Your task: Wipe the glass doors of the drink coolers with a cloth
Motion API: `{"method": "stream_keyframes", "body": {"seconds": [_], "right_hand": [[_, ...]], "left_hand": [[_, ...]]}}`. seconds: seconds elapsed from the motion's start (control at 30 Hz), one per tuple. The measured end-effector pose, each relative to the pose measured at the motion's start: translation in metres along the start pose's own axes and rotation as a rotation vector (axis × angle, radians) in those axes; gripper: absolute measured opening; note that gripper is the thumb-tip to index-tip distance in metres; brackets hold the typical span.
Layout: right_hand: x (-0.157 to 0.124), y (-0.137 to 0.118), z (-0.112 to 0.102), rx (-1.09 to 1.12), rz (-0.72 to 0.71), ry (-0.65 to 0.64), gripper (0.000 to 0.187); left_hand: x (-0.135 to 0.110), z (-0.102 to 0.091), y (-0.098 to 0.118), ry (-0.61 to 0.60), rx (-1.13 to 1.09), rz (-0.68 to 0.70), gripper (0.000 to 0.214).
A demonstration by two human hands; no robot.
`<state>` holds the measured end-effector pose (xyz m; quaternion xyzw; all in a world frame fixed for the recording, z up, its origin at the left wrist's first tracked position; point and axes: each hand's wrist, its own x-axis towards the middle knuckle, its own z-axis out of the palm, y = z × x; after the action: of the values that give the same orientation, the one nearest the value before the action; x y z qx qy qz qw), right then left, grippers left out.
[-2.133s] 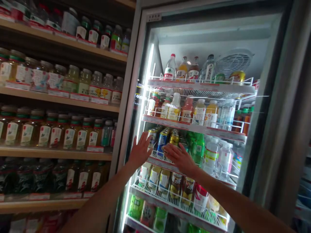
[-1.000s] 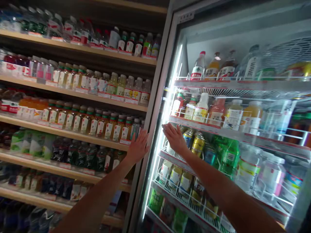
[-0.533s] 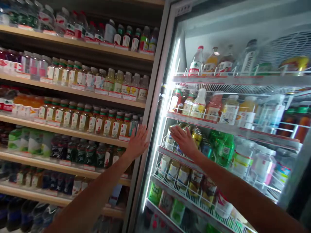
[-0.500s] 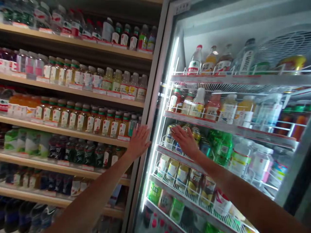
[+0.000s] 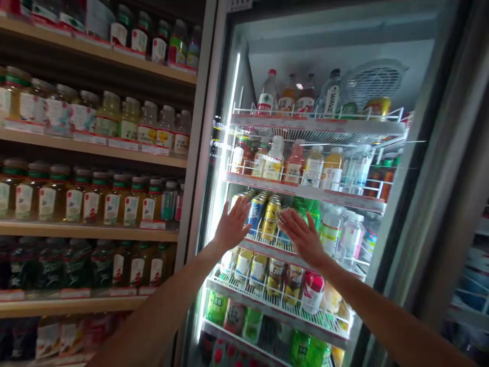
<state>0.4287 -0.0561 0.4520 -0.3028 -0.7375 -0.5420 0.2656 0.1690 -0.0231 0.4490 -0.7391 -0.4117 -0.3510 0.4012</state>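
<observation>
Both arms reach forward toward a lit drinks fridge. My left hand (image 5: 231,223) is raised with its fingers apart, holding nothing, in front of the fridge's left side. Behind it stand blue cans (image 5: 255,214) on the middle rack. My right hand (image 5: 301,235) is stretched out, palm down and empty, with the thumb up. Just left of its fingertips are yellow cans (image 5: 270,220); green bottles (image 5: 313,213) show behind it. Whether either hand touches the fridge's glass cannot be made out.
To the left, wooden shelves (image 5: 95,230) carry rows of bottled drinks. A grey upright frame (image 5: 196,132) divides them from the fridge. Upper racks hold juice bottles (image 5: 273,162); lower ones hold cans (image 5: 292,285). Another shelf unit (image 5: 473,278) appears at the far right.
The view has swung to the right, so the fridge sits more centrally. My left hand has gone from beside the frame to in front of the fridge, closer to my right hand.
</observation>
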Motion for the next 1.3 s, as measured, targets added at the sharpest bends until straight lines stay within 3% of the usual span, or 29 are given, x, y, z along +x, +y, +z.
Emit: {"method": "stream_keyframes", "body": {"seconds": [0.13, 0.33, 0.5, 0.57, 0.73, 0.83, 0.97, 1.03, 1.17, 1.23, 1.3], "right_hand": [[-0.027, 0.005, -0.009, 0.000, -0.097, -0.047, 0.041], [-0.021, 0.055, -0.026, -0.144, 0.250, 0.096, 0.045], [-0.066, 0.042, -0.031, -0.092, 0.105, 0.013, 0.043], [-0.071, 0.052, -0.036, -0.116, 0.108, 0.018, 0.042], [-0.057, 0.104, -0.053, -0.281, 0.483, 0.233, 0.041], [-0.080, 0.095, -0.053, -0.274, 0.559, 0.231, 0.046], [-0.115, 0.072, -0.045, -0.236, 0.544, 0.222, 0.054], [-0.105, 0.087, -0.046, -0.220, 0.573, 0.280, 0.054], [-0.039, 0.139, -0.051, -0.209, 0.768, 0.463, 0.050], [-0.007, 0.145, -0.050, -0.222, 0.824, 0.494, 0.049], [0.012, 0.135, -0.044, -0.219, 0.734, 0.419, 0.048]], "left_hand": [[0.019, 0.002, 0.016, 0.034, -0.033, 0.033, 0.055], [0.057, 0.001, 0.034, 0.129, -0.096, 0.022, 0.058], [0.079, 0.002, 0.051, 0.192, -0.125, 0.065, 0.058], [0.086, 0.003, 0.054, 0.227, -0.126, 0.072, 0.057], [0.099, 0.007, 0.055, 0.296, -0.122, 0.040, 0.058], [0.099, 0.008, 0.055, 0.311, -0.121, 0.042, 0.059], [0.099, 0.007, 0.050, 0.301, -0.130, 0.073, 0.057], [0.104, 0.005, 0.044, 0.305, -0.135, 0.072, 0.054], [0.127, -0.005, 0.028, 0.347, -0.143, -0.077, 0.051], [0.138, -0.011, 0.021, 0.359, -0.156, -0.127, 0.052], [0.146, -0.015, 0.014, 0.358, -0.167, -0.147, 0.052]]}}
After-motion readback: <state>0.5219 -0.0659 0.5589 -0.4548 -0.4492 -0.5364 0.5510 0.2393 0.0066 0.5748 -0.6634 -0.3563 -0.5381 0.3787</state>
